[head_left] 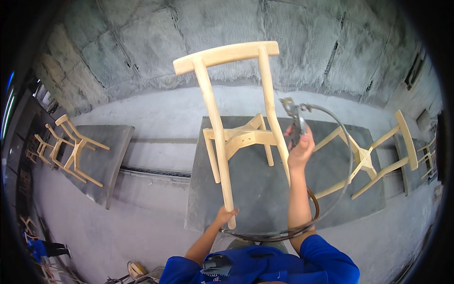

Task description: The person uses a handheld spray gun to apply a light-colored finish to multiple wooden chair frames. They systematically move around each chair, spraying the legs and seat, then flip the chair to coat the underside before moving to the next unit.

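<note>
A bare wooden chair frame (217, 116) without a seat stands tilted before me over a dark grey board (198, 199). My left hand (226, 217) is wrapped round the lower end of its near left leg. In my right hand (302, 146), raised beside the chair's right back post, is a metal spray gun (294, 120), gripped by its handle. Its nozzle end points up and away from me, close to the post. A grey hose (347, 137) loops from the gun down past my right forearm. Whether any spray comes out I cannot make out.
Another chair frame (366, 161) lies on the board's right side. More frames (75, 146) rest on a board at the left, others at the far right. A whitish, coated wall (227, 23) stands behind. At lower left, a person in blue (40, 248) is partly visible.
</note>
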Demonstrator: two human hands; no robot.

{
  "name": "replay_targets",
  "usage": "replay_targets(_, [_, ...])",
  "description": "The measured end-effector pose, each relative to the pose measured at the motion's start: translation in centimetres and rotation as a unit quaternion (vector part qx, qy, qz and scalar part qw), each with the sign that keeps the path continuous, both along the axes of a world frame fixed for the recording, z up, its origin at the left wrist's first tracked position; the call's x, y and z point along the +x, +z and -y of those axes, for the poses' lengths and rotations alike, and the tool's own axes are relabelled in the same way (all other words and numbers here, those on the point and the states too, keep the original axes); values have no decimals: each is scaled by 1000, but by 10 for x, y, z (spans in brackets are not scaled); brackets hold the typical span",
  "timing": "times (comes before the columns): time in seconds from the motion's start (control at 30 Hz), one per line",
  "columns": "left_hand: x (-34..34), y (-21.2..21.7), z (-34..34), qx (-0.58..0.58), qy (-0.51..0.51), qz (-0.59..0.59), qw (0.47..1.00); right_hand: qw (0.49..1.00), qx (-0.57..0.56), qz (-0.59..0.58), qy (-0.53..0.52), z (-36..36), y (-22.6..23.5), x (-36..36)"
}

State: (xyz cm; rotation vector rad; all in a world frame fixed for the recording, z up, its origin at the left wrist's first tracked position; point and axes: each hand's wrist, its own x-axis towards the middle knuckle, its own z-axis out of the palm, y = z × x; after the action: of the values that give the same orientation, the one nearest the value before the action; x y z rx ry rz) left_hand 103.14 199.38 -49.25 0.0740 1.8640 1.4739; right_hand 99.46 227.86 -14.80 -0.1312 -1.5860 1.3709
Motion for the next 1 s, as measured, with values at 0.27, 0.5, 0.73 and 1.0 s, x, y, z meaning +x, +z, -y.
replay_targets(0.27, [15,-17,4,33,29,-25,999,978,175,83,72,77,61,-5])
replay_targets(0.5, [33,-42,4,-46,48,-37,997,963,64,107,238,111,93,-17])
replay_targets(0.73, [65,-30,-10,-71,128,-80,986,994,-75,71,33,-15,124,72])
replay_targets(1.0, [29,98,-108,24,357,-455,816,971,-170,84,-149,-109,36,210])
